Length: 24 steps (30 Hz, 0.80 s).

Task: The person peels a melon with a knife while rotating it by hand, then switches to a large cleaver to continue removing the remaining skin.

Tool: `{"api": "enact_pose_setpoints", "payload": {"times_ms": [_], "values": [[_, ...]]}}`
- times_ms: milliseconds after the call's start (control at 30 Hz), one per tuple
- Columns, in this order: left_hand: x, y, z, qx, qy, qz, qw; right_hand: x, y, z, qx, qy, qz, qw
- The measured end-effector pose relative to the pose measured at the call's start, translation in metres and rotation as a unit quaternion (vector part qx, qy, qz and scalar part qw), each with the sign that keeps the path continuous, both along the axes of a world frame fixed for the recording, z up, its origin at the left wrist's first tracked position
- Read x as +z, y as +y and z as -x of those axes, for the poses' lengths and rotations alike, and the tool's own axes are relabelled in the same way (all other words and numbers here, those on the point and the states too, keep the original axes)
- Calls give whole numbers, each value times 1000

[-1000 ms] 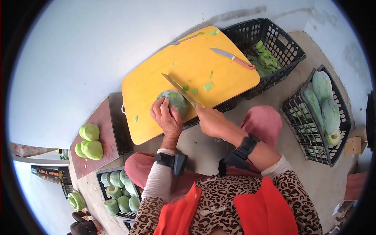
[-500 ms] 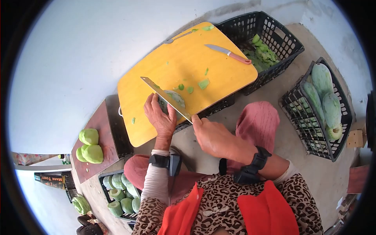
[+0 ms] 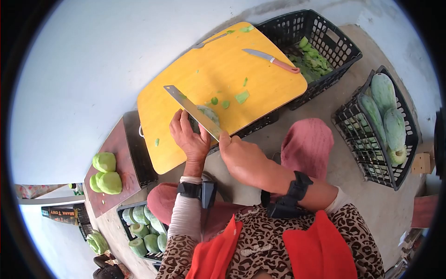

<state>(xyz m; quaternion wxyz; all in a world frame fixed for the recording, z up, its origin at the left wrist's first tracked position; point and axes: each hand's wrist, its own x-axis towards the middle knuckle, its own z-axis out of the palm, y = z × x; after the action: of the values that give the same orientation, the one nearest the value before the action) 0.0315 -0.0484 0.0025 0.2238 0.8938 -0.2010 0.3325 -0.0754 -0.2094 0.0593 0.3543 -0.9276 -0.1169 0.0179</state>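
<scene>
My left hand (image 3: 189, 139) is wrapped against the side of a green-skinned melon (image 3: 208, 113) on the yellow cutting board (image 3: 176, 83). My right hand (image 3: 239, 157) grips the handle of a large kitchen knife (image 3: 194, 110). Its long blade lies slantwise across the melon, close by the left thumb and fingers, and hides part of the melon. Small green peel scraps (image 3: 242, 96) are scattered beyond the blade. Farther up the board rests a small knife with a pinkish handle (image 3: 285, 65), and a thin metal tool (image 3: 209, 41) lies along the far edge.
Behind the board stands a black crate (image 3: 344, 58) with green trimmings. Another crate (image 3: 388, 160) at right holds several whole melons. Peeled pale green pieces (image 3: 110, 182) sit on a reddish-brown board (image 3: 98, 199) at left, above a crate of cut melons (image 3: 138, 247).
My right hand and the knife have shifted slightly left and up, the blade still across the melon. My left hand stays on the melon.
</scene>
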Motion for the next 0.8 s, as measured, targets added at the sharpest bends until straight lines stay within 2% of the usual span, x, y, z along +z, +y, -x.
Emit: {"api": "enact_pose_setpoints", "payload": {"times_ms": [233,333,433,633,800], "values": [[3,2,-1,-24,-6,8,1000,-16,10,-27,-19,-14,-33,999],[5,2,0,-19,-2,9,1000,-27,-9,-42,0,104,-44,994],[3,-4,5,-2,14,14,1000,-40,-14,-22,-26,118,-41,992],[2,-3,2,10,6,6,1000,-19,-7,-3,-20,68,-85,994],[0,-1,0,8,11,17,1000,-7,-11,-2,10,56,-70,996]]}}
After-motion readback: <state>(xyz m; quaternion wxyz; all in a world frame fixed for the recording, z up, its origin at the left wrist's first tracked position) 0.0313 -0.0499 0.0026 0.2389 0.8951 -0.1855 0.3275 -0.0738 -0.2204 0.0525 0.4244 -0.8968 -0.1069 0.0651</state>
